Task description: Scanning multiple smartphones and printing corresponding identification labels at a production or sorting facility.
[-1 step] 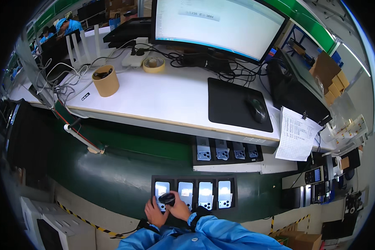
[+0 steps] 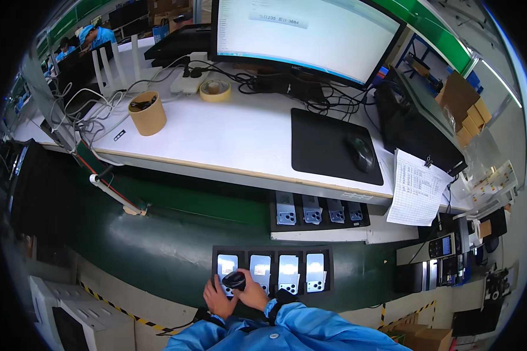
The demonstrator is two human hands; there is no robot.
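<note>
blue sleeves (image 2: 287,330), black tray (image 2: 272,251), green belt (image 2: 158,245)

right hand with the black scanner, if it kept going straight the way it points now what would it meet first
Most likely the leftmost phone in the near black tray. The right hand holds the black scanner just over that phone, beside the left hand. Height above it is unclear.

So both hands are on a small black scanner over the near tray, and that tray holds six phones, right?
Not quite. The head view shows both hands, left and right, on the black scanner over the near tray, but that tray holds four phones, not six.
</note>
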